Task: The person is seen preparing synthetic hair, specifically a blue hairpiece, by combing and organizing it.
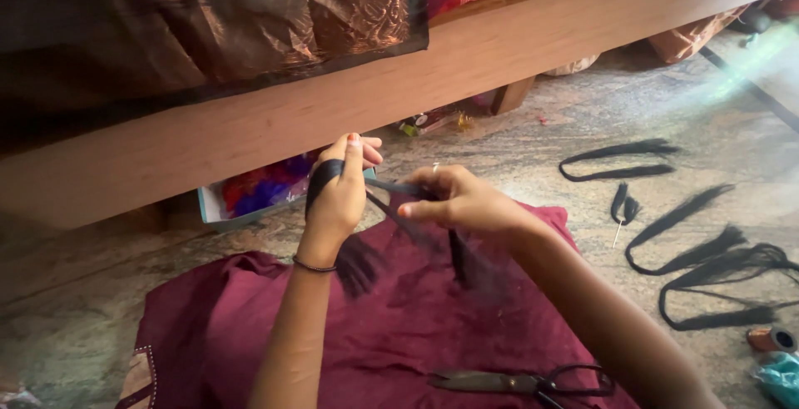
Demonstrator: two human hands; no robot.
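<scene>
While the bundle of long black hair-like strands (391,209) is held up above the lap, it runs as a flat dark band around the back of the left hand (337,197) and stretches taut across to the right hand (454,201), with two loose tufted ends hanging below, one under each hand. Left hand: fingers curled and pressed together over the wound band, thumb up, closed on the strands. Right hand: fingertips pinching the stretched section, with what may be a thin needle or pin showing above the knuckles; too small to confirm. Judged progress: this piece is mid-way, wound and tensioned but with both ends loose and unbound. Finished or set-aside pieces lie to the right on the mottled grey stone floor (533,147): several black strand bundles bent into loops and tassels (707,259), well apart from the hands, so part of the batch appears done. Under the hands, a maroon cloth (391,326) is spread over the lap and floor; on its near edge rest large black-handled scissors (533,382), blades closed, untouched. At far right, a small copper-coloured spool (770,339) and a teal plastic wrapper (782,376). Behind, a wooden bed frame (499,51) spans the view, with a box of bright coloured scraps (254,193) beneath it
</scene>
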